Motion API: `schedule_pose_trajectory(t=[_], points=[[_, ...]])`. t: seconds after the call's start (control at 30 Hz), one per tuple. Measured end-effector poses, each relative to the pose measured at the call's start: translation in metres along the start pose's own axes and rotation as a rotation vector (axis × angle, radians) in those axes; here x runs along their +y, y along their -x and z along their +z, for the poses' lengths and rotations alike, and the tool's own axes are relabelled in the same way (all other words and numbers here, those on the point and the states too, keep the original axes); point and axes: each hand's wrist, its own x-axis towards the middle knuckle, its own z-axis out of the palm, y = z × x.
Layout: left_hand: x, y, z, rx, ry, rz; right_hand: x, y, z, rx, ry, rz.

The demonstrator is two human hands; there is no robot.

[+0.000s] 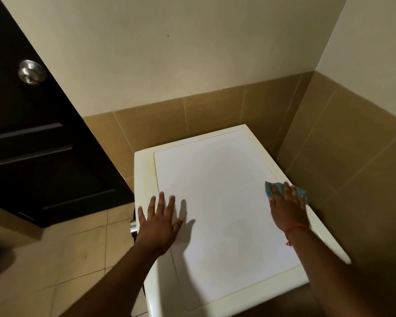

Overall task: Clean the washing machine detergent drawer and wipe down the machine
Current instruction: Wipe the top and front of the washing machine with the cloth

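You face cream walls over tan tile wainscot, a dark door left, beige floor tiles.

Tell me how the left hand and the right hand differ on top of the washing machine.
The left hand lies bare with fingers spread, near the washing machine's left edge; the right hand presses a teal cloth at the right edge. The right wrist wears a red string bracelet; the left wrist has none. Both lie flat on the white top, palms down.

Blue cloth on washer top
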Motion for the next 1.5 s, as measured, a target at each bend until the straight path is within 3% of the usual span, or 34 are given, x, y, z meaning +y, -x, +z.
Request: schedule_pose_trajectory(t=[0.1, 0.23, 0.33, 0.47, 0.57, 0.6, 0.7, 0.8, 0.93, 1.07, 1.2, 1.33, 1.43, 1.5], points=[[-0.011, 0.006, 0.001, -0.021, 0.004, -0.018, -0.014, 0.005, 0.004, -0.035, 0.001, -0.163], [-0.025, 0.011, 0.000, -0.036, 0.001, -0.022, -0.047, 0.026, -0.002, 0.028, -0.040, -0.046], [-0.038, 0.009, -0.002, -0.028, 0.015, -0.021, -0.088, 0.051, 0.003, 0.040, 0.034, -0.298], [-0.057, 0.006, -0.007, -0.025, 0.026, -0.040, -0.121, 0.060, -0.002, 0.065, -0.010, -0.172], [-0.071, 0.006, -0.007, -0.029, 0.040, -0.049, -0.157, 0.077, 0.007, 0.036, 0.054, -0.452], [-0.075, 0.006, -0.006, -0.033, 0.043, -0.049, -0.163, 0.079, 0.006, 0.018, 0.063, -0.468], [-0.089, 0.007, -0.005, -0.038, 0.057, -0.059, -0.184, 0.087, 0.005, 0.054, -0.006, -0.285], [-0.105, 0.006, -0.002, -0.032, 0.064, -0.085, -0.219, 0.105, 0.013, -0.005, 0.031, -0.515], [-0.126, 0.007, 0.003, -0.035, 0.077, -0.110, -0.246, 0.102, 0.006, -0.006, -0.011, -0.370], [-0.143, 0.009, 0.008, -0.031, 0.083, -0.145, -0.278, 0.110, 0.014, -0.021, -0.011, -0.638], [-0.155, 0.012, 0.008, -0.042, 0.065, -0.166, -0.293, 0.093, 0.012, -0.021, -0.035, -0.457], [-0.163, 0.009, 0.008, -0.028, 0.068, -0.177, -0.317, 0.092, 0.020, -0.024, -0.007, -0.717], [-0.167, 0.008, 0.008, -0.023, 0.059, -0.173, -0.319, 0.076, 0.016, -0.012, -0.059, -0.492], [-0.169, 0.007, 0.008, -0.018, 0.060, -0.175, -0.329, 0.081, 0.020, -0.009, -0.061, -0.565]])
